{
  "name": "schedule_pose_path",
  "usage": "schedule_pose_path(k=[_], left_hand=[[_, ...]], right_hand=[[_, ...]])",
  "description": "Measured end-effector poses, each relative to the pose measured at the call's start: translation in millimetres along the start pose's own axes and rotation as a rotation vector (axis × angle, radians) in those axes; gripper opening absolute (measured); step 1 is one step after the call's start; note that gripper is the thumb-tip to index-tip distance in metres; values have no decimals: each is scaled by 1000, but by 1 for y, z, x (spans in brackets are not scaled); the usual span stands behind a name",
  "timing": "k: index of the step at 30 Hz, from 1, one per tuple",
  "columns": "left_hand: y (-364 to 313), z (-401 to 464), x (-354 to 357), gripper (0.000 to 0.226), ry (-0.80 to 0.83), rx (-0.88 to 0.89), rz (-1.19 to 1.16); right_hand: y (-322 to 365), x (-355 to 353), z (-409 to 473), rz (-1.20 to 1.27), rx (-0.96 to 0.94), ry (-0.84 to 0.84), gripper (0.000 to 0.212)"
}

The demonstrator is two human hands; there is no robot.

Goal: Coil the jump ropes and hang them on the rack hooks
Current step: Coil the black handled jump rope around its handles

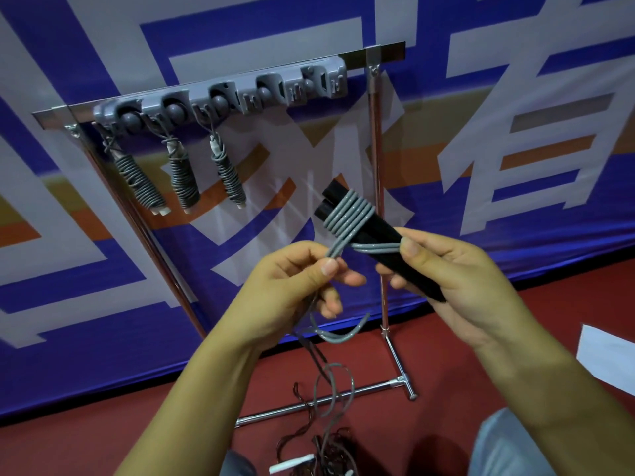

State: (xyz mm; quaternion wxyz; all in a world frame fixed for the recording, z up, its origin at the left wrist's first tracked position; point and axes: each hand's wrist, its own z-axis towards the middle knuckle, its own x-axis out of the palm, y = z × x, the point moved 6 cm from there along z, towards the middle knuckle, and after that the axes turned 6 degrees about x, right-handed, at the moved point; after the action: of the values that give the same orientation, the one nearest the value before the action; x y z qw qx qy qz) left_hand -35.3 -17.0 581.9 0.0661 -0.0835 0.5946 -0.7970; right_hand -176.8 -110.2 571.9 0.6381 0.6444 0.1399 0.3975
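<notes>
My right hand (453,280) grips the two black handles (381,235) of a jump rope, held side by side and pointing up-left. Several turns of the grey rope (350,214) are wound around the handles. My left hand (292,286) pinches the doubled grey rope just below the coil; the loose rest of it hangs down to the floor. The grey hook rack (240,94) sits on a metal stand ahead of me. Three coiled grey ropes (185,176) hang from its left hooks. The right hooks hold nothing.
The stand's chrome post (378,187) and base bar (326,401) are right behind my hands. More tangled ropes (326,448) lie on the red floor by my knees. A blue-and-white banner (515,132) forms the backdrop. A white sheet (604,355) lies at right.
</notes>
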Motion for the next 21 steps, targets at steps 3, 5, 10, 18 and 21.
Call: schedule_pose_path(k=[3, 5, 10, 18, 21], left_hand=[[11, -2, -3, 27, 179, -99, -86], [17, -5, -5, 35, 222, -170, -99], [24, -6, -5, 21, 139, -194, 64], [5, -1, 1, 39, 101, -52, 666], [0, 1, 0, 34, 193, 22, 733]], right_hand=[[5, -1, 4, -8, 11, 105, 29], [11, -3, 7, 11, 26, 189, 41], [17, -9, 11, -95, 63, 294, 58], [13, -8, 4, -236, 128, 531, 48], [16, -5, 2, -412, 184, 644, 50]])
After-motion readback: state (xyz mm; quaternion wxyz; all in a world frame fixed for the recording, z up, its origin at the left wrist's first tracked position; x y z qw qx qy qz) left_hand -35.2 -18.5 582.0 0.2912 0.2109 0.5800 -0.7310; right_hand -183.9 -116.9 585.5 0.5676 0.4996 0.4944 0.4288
